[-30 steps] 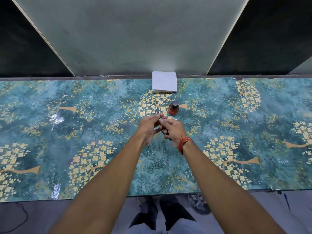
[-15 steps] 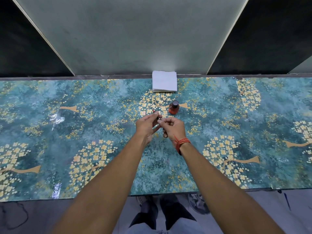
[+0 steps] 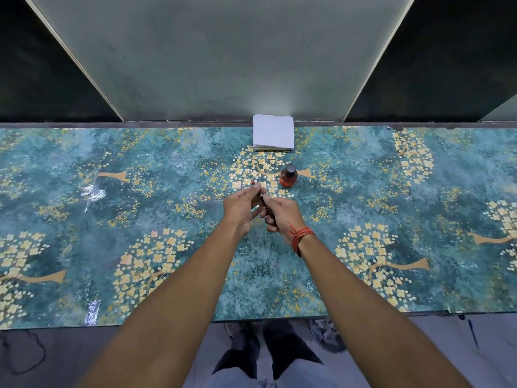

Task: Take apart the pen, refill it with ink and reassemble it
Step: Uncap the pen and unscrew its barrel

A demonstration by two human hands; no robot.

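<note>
Both hands hold a thin dark pen (image 3: 264, 202) over the middle of the table. My left hand (image 3: 242, 206) pinches its far end, where a small red tip (image 3: 252, 182) pokes out past the fingers. My right hand (image 3: 280, 214) grips the near part of the pen, which runs down into the palm. Whether the pen is in one piece or two is hidden by the fingers. A small red ink bottle (image 3: 288, 176) with a dark cap stands upright just beyond the hands, to their right.
A stack of white paper napkins (image 3: 273, 136) lies at the table's far edge against the wall. The table (image 3: 112, 208) is covered in a glossy teal cloth with yellow flowers. Its near edge is just above my legs.
Both hands have moved slightly further from me and a little apart, showing more of the pen between them. The red tip now sticks out past my left fingers.
</note>
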